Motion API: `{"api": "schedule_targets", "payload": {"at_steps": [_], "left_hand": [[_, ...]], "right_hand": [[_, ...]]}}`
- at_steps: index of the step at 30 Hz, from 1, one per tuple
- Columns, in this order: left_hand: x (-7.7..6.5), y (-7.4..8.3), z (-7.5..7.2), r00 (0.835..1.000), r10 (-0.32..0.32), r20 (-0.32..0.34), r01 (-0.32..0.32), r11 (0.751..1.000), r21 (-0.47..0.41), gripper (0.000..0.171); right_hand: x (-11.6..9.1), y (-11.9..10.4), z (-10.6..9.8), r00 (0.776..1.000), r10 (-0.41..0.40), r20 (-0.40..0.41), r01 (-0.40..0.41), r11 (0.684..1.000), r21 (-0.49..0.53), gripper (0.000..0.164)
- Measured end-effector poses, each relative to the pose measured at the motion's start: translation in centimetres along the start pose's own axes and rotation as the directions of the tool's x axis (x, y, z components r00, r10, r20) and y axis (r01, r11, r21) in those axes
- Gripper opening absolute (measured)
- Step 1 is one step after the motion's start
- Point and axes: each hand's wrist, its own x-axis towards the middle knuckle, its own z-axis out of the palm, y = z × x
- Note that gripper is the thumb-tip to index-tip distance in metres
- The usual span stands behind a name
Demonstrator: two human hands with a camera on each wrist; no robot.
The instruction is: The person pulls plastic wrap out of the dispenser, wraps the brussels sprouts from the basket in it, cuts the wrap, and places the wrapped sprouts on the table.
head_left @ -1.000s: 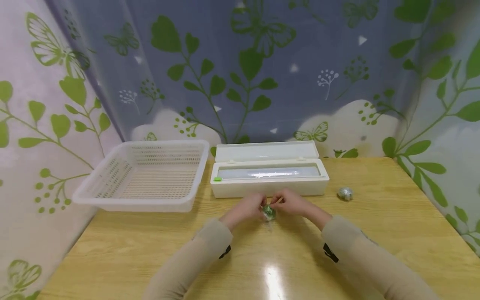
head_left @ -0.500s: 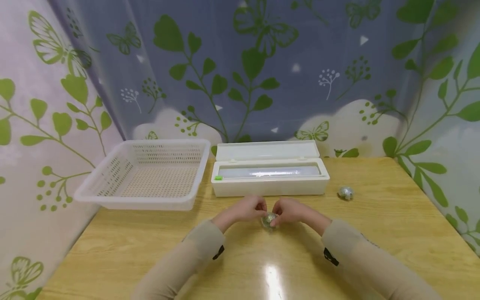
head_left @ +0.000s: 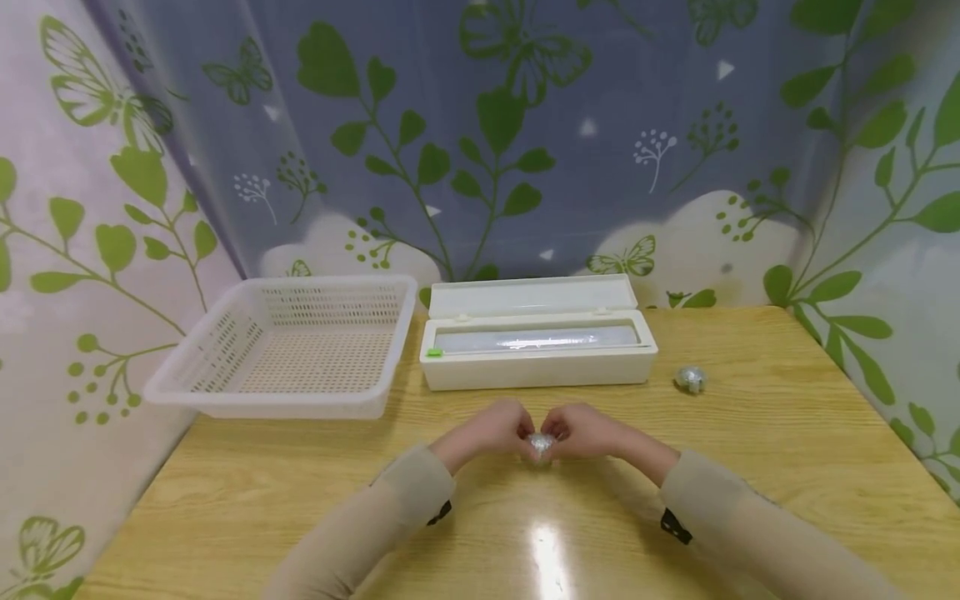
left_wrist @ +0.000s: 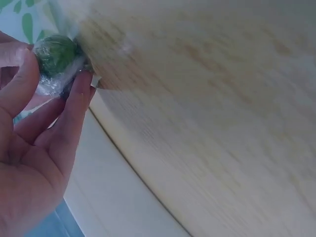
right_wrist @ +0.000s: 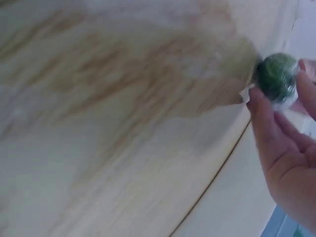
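A small round green item wrapped in clear plastic film [head_left: 540, 446] is held between both hands, low over the wooden table. My left hand [head_left: 504, 427] pinches its left side with thumb and fingers. From the right side, my right hand [head_left: 583, 430] pinches it too. In the left wrist view the green item [left_wrist: 57, 55] shows through crinkled film, with thumb and fingertips on it. The right wrist view shows the same wrapped item [right_wrist: 277, 79] between thumb and fingers, a film end sticking out below. Its exact kind is unclear under the film.
Behind the hands stands a long white dispenser box [head_left: 536, 373], lid up, with a roll of plastic film [head_left: 480, 341] inside. A white slotted basket [head_left: 277, 407] stands at left. Another small film-wrapped ball [head_left: 691, 380] lies on the table [head_left: 765, 467] at right.
Both hands have come slightly nearer the person with the wrapped item. Their grip has shifted on it, and its upper side now looks silvery instead of green in the head view.
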Motion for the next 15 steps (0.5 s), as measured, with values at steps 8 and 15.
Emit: {"api": "schedule_targets", "payload": {"at_steps": [8, 15], "left_hand": [[-0.6, -0.1, 0.4, 0.999, 0.052, -0.004, -0.052, 0.998, -0.024, 0.026], [-0.7, 0.0, 0.5, 0.997, 0.078, 0.015, -0.077, 0.995, -0.056, 0.028]], "right_hand": [[0.6, 0.4, 0.6, 1.0, 0.004, -0.029, -0.003, 0.999, 0.032, 0.021], [0.3, -0.1, 1.3, 0.992, 0.054, -0.117, -0.058, 0.998, -0.034, 0.03]]}}
